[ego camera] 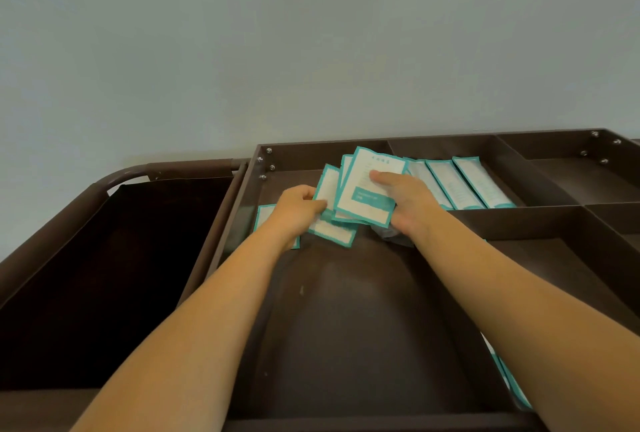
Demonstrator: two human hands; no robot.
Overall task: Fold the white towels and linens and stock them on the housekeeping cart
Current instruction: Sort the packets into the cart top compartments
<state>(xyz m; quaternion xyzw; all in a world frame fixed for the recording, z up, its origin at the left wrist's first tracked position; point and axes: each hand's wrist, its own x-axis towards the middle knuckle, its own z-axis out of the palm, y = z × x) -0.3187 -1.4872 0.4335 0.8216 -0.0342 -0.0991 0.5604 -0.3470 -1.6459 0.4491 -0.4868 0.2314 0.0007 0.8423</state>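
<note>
Here, L hand (pixel 298 204) fingers curled round fanned packets (pixel 363 185), R hand (pixel 405 199) fingers clamped on top one, over cart tray (pixel 346 310).

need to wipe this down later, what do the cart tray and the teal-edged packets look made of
Cart tray: likely coated metal or plastic; dark brown, dull sheen, screwed corners. Teal-edged packets: probably paper or thin film; flat, matte, printed.
</note>
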